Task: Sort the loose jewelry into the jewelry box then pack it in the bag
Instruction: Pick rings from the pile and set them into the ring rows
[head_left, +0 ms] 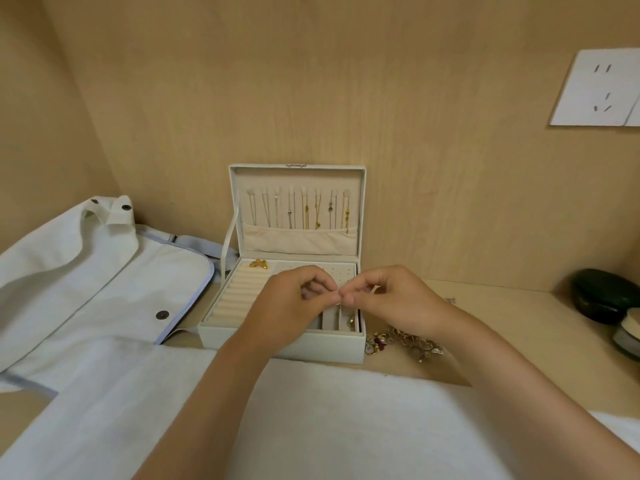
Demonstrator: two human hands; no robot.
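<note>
Sorting step: over the open jewelry box (294, 344), the left hand (294, 301) and right hand (394, 301) pinch a tiny piece (337, 302), unidentifiable, between curled fingertips, probably next seating it precisely inside; loose jewelry (405, 341) lies just right of the box, the bag (86, 271) left.

Domestic setting, most likely a bedroom or dressing nook in a home. Light wood-grain back wall (311, 98) and matching side panel (41, 116) enclose a built-in alcove. White wall socket (599, 88) upper right. Counter (502, 323) in the same wood, front part under a white cloth (329, 410). Personal effects throughout: open cream jewelry box (287, 344) with necklaces (304, 209) hung in its lid, loose jewelry (408, 341) heaped just beside it, pale fabric bag (86, 265) at left, dark green case (602, 296) and small jar (630, 334) far right.
</note>
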